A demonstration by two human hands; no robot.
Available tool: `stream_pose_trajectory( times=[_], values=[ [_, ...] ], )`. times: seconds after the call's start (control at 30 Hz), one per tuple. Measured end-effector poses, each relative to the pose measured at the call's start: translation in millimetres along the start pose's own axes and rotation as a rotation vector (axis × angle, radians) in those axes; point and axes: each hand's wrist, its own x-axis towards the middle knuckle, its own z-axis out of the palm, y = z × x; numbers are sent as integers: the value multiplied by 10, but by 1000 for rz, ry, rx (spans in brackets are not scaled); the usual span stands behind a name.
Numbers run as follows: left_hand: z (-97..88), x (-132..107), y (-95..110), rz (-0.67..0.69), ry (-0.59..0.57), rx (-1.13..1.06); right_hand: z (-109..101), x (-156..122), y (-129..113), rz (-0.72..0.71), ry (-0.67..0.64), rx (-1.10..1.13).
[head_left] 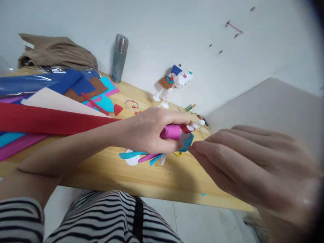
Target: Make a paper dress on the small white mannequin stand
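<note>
My left hand (152,130) is closed around a small white doll wrapped in magenta, red and teal material (172,132). The doll lies on its side in the grip, and a white knobbed end (199,123) sticks out past my fingers. My right hand (248,158) is raised close to the camera, to the right of the doll. Its thumb and fingers are pinched together near the teal edge; whatever they hold is too small to make out. Beneath the left hand lie teal and magenta strips (134,155) and a white round piece (132,161).
Coloured sheets, including a long red one (50,118), cover the table's left side. A brown cloth bag (58,52) and a flask (119,59) stand behind. Two dressed white figures (174,79) are by the wall. A yellow ring-shaped thing (178,154) lies under the doll.
</note>
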Motion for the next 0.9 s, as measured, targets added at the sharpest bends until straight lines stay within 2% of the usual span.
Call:
stream_pose_trajectory(
  times=[0.1, 0.17, 0.23, 0.33, 0.4, 0.5, 0.7, 0.9],
  values=[
    [-10, 3, 23, -13, -9, -25, -11, 10, -41, -126, 12, -158],
    [-21, 4, 32, -14, -23, -43, 13, -8, -52, -78, 48, -142],
    [-34, 8, 27, -5, -30, -50, 63, -40, -48, 46, 129, -34],
    [-55, 19, -17, 18, -29, -80, 166, -82, -20, 263, 244, 306],
    [-67, 29, -63, 16, -38, -121, 236, -94, 6, 352, 313, 507],
    [-78, 42, -123, -43, -47, -162, 332, -88, 45, 464, 399, 677],
    [-120, 41, -106, -139, -5, -311, 526, -61, 117, 528, 498, 871],
    [-213, -17, -8, -95, 179, -246, 596, -89, 133, 563, 572, 932]
  ],
)
